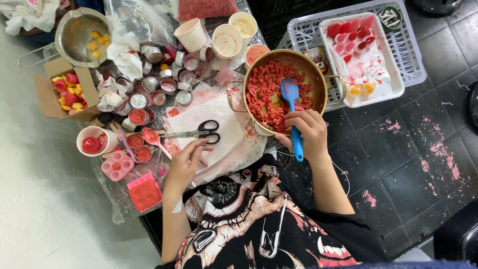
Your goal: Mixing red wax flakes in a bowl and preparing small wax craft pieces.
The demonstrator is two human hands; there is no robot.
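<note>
Here, in the head view, the right hand (pixel 308 132) is closed around the handle of a blue spatula (pixel 293 112), fingers wrapped tight about its middle, the lower end of the handle sticking out below the fist. The spatula's blade lies inside a brass-coloured pot (pixel 318 79), resting on a heap of red crumbled chunks (pixel 264 89) that fills most of the pot. The pot sits at the right edge of the table, partly overhanging it and just beside a white plastic crate (pixel 303 35). In the crate lies a white tray (pixel 393 84) with red and yellow moulded pieces along its top and lower left parts.

The left hand (pixel 186 162) hovers over the near edge of the table, fingers loosely spread and slightly curled, holding nothing. It is above stained white paper (pixel 219 124), close below a pair of black-handled scissors (pixel 201 130) that lie on that paper. Left of the hand rests a spoon (pixel 149 135) with red residue in its bowl. Near the table's front left corner are a pink round mould (pixel 117 166) and a red square mould (pixel 145 192).

Toward the middle of the table stands a cluster of small metal tins (pixel 169 82), some holding what seems to be pinkish wax, though the view is too small to be sure. Paper cups (pixel 226 40) stand along the far edge. At the far left corner a steel bowl (pixel 74 42) holds yellow pieces, and below it an open cardboard box (pixel 47 97) holds red and yellow shapes.
</note>
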